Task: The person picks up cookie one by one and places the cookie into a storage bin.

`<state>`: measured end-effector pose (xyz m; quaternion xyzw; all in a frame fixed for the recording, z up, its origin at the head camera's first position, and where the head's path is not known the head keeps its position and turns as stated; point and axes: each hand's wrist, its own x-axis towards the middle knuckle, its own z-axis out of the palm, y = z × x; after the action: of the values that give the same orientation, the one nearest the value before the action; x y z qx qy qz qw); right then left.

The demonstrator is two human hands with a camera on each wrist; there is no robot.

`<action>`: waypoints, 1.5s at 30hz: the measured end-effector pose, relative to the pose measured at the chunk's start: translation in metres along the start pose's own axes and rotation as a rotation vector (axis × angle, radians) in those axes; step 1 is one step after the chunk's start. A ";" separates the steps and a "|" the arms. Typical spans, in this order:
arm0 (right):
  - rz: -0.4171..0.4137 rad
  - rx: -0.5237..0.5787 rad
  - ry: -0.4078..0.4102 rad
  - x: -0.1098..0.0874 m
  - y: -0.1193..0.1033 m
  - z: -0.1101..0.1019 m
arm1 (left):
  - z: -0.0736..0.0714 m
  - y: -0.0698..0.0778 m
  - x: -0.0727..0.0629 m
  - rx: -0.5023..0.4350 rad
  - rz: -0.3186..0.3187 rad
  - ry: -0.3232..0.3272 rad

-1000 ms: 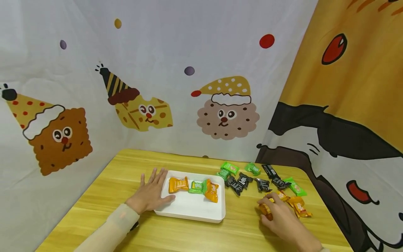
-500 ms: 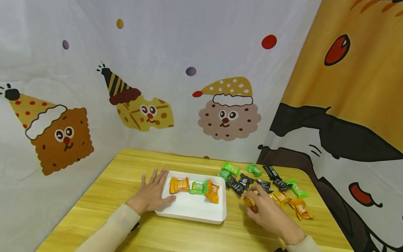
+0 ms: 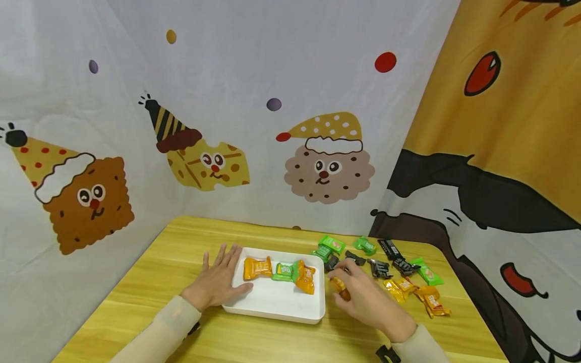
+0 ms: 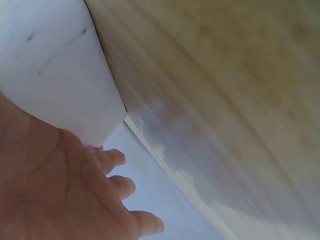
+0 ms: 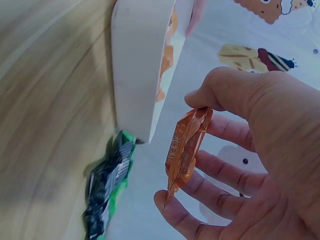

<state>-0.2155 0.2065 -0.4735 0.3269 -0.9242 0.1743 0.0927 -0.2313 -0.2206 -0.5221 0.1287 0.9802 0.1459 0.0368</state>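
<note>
My right hand pinches an orange-wrapped candy between thumb and fingers, just right of a white tray. In the right wrist view the candy stands off the table, beside the tray's wall. Spread over the tray's left side, my left hand rests with its fingers straight. Along the back of the tray lie an orange candy, a green candy and another orange candy, which overlaps the green one.
Beyond the right hand lie several black candies, green candies and orange candies on the wooden table. A printed cloth hangs close behind the table.
My right hand has moved left with the orange candy, from the loose orange candies to the tray's right edge. My left hand and the tray have stayed put.
</note>
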 end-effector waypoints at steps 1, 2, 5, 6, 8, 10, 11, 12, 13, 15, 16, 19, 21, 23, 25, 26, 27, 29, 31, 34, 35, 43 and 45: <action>-0.017 -0.003 0.007 0.002 -0.001 0.001 | 0.000 0.001 0.000 0.004 0.000 0.001; -0.033 -0.007 0.012 0.003 -0.003 0.001 | 0.000 0.001 0.000 0.006 0.000 0.001; -0.061 -0.013 0.012 0.008 -0.008 0.001 | 0.000 0.002 0.000 0.009 -0.002 0.002; -0.069 -0.017 0.012 0.009 -0.009 0.001 | 0.000 0.002 0.000 0.010 -0.003 0.003; -0.076 -0.023 0.001 0.012 -0.012 0.001 | 0.000 0.002 0.001 0.006 -0.004 0.001; -0.089 -0.025 -0.007 0.016 -0.015 0.001 | 0.000 0.002 0.001 0.008 -0.007 0.000; -0.099 -0.031 -0.007 0.017 -0.016 0.001 | 0.001 0.002 0.001 0.008 -0.008 0.000; -0.112 -0.034 -0.004 0.019 -0.017 0.001 | 0.001 0.002 0.001 0.006 -0.010 -0.001; -0.119 -0.036 -0.005 0.021 -0.018 0.000 | 0.001 0.001 0.001 0.004 -0.012 -0.001; -0.135 -0.032 -0.006 0.024 -0.021 0.000 | 0.000 0.002 0.001 0.003 -0.015 -0.001; -0.141 -0.028 -0.011 0.025 -0.022 0.000 | 0.000 0.002 0.001 0.001 -0.016 0.000; -0.152 -0.006 -0.037 0.030 -0.025 0.002 | 0.000 0.002 0.001 0.002 -0.017 0.000; -0.155 0.004 -0.060 0.033 -0.027 0.003 | 0.000 0.002 0.001 0.006 -0.015 0.000; -0.159 0.005 -0.082 0.037 -0.030 0.005 | 0.000 0.002 0.001 0.005 -0.015 0.000; -0.159 0.006 -0.106 0.041 -0.033 0.007 | 0.001 0.001 0.001 0.003 -0.017 0.001; -0.162 0.001 -0.116 0.043 -0.035 0.007 | 0.001 0.001 0.001 0.001 -0.017 0.002; -0.164 0.000 -0.125 0.044 -0.037 0.007 | 0.001 0.001 0.001 0.000 -0.018 0.003; -0.175 -0.005 -0.142 0.048 -0.041 0.008 | 0.001 0.001 0.001 -0.002 -0.019 0.005; -0.191 -0.014 -0.150 0.052 -0.045 0.010 | 0.001 0.002 0.001 -0.005 -0.017 0.007; -0.226 -0.037 -0.151 0.058 -0.051 0.013 | 0.001 0.002 0.001 -0.009 -0.014 0.007; -0.238 -0.049 -0.150 0.060 -0.053 0.014 | 0.001 0.002 0.002 -0.011 -0.014 0.006; -0.313 -0.115 -0.168 0.074 -0.066 0.023 | 0.002 0.001 0.002 -0.014 -0.023 0.003; -0.327 -0.132 -0.179 0.078 -0.070 0.024 | 0.002 0.000 0.002 -0.016 -0.023 0.003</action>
<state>-0.2323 0.1017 -0.4554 0.4802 -0.8727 0.0660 0.0585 -0.2331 -0.2194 -0.5237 0.1170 0.9805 0.1535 0.0381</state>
